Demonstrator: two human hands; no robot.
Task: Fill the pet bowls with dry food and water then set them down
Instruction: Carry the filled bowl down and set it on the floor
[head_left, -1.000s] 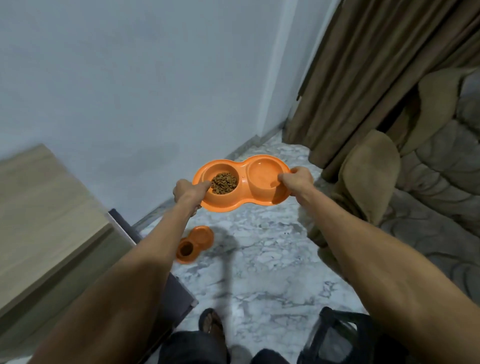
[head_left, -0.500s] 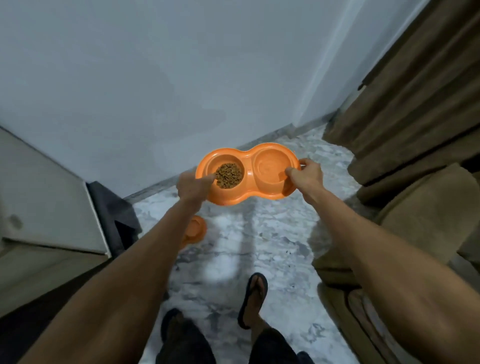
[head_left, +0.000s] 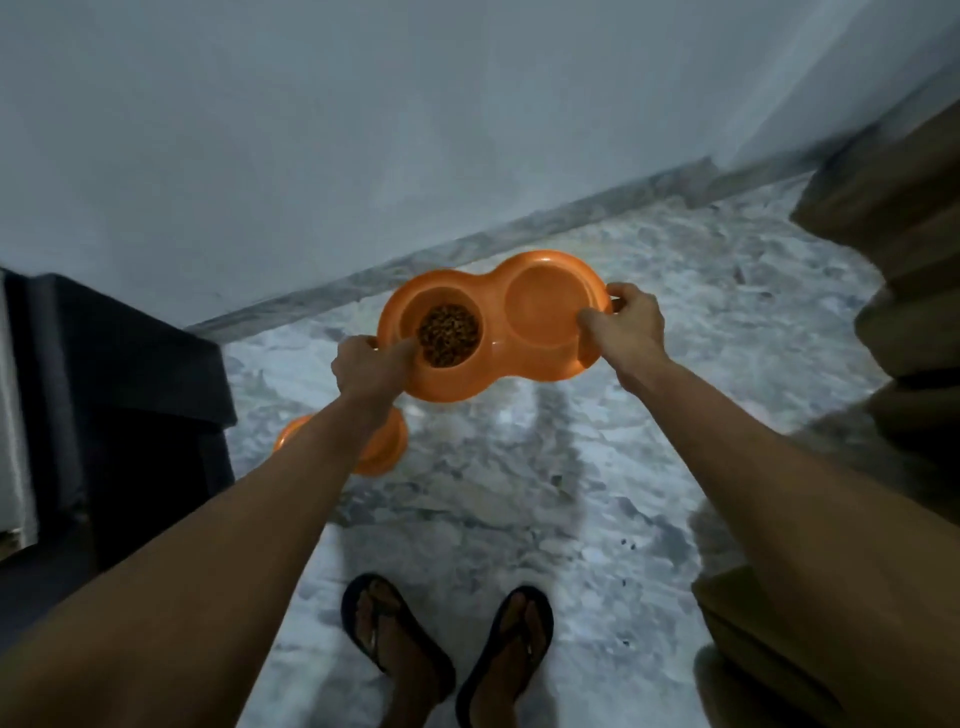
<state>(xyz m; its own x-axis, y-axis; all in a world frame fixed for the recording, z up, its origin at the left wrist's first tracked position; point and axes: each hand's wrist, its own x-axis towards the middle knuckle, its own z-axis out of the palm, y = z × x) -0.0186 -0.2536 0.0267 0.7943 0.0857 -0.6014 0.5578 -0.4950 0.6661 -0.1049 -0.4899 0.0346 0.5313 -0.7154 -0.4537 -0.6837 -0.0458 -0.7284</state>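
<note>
- My left hand (head_left: 370, 366) grips the left end of the orange double bowl (head_left: 493, 325), thumb hooked over the rim into the left cup.
- My right hand (head_left: 626, 325) is closed on the bowl's right end, thumb on the rim, fingers wrapped under the edge.
- The bowl hangs in the air between my two hands, above the marble floor (head_left: 597, 467) and tilted a little.
- Dry food (head_left: 448, 334) fills the bottom of the cup by my left thumb; I cannot tell whether the cup by my right hand holds water.
- A second orange bowl (head_left: 387, 447) sits on the floor below my left wrist, partly hidden by my forearm.
- My sandals (head_left: 400, 639) stand on the floor well behind both hands.
</note>
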